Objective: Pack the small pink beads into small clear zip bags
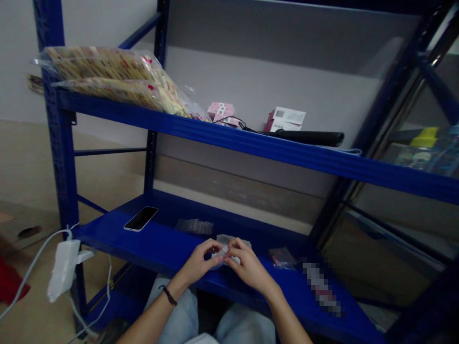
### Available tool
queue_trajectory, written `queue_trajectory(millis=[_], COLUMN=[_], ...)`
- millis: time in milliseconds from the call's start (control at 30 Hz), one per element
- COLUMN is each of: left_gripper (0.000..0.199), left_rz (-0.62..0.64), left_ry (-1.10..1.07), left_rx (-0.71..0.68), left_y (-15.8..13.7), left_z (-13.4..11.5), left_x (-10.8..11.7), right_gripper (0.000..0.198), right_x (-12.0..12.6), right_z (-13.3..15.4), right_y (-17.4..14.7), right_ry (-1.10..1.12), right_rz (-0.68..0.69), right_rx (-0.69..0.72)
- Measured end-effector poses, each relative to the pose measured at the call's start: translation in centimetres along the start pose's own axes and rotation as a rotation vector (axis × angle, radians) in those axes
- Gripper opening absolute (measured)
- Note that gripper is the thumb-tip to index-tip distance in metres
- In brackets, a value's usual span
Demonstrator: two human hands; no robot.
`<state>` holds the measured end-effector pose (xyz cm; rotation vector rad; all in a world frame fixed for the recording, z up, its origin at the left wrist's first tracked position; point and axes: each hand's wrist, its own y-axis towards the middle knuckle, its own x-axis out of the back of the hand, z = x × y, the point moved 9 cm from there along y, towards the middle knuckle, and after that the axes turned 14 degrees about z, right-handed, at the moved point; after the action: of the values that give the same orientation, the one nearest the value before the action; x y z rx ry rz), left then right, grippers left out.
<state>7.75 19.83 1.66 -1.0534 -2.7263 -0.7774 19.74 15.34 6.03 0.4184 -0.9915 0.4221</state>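
My left hand and my right hand meet over the front edge of the blue lower shelf. Both are closed in a pinch, fingertips almost touching, on something small and pale that I cannot make out. Behind and around the fingers lies a whitish, see-through piece, perhaps a bag or a shallow dish, partly hidden by the hands. Farther left is a row of small clear packets. Right of my right hand sits a clear bag with small reddish bits in it.
A phone lies on the shelf at the left. A white power strip with cables hangs by the left post. The upper shelf carries large filled bags, pink boxes and a black rod. A blurred patch covers something at right.
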Motion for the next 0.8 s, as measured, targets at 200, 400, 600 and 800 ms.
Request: queue_trajectory(millis=[200,400,600,800], left_gripper=[0.023,0.026,0.028,0.030], left_rz=[0.009,-0.004,-0.015,-0.029], left_ry=[0.251,0.249,0.214,0.190], left_rx=[-0.010,0.001,0.035,0.053], left_y=[-1.2,-3.2,-4.5,-5.5], left_z=[-3.5,-3.6,-2.2,-0.8], left_x=[0.2,0.2,0.1,0.0], right_gripper=[0.007,0.013,0.020,0.028], right_x=[-0.1,-0.7,-2.4,-4.6], right_z=[1.6,1.6,0.5,-1.5], right_y=[-1.1,-2.5,-2.9,-3.4], right_ry=[0.030,0.138,0.344,0.474], right_rz=[-0.010,-0.036,-0.107,-0.131], right_rx=[-0.018,-0.017,-0.032,-0.059])
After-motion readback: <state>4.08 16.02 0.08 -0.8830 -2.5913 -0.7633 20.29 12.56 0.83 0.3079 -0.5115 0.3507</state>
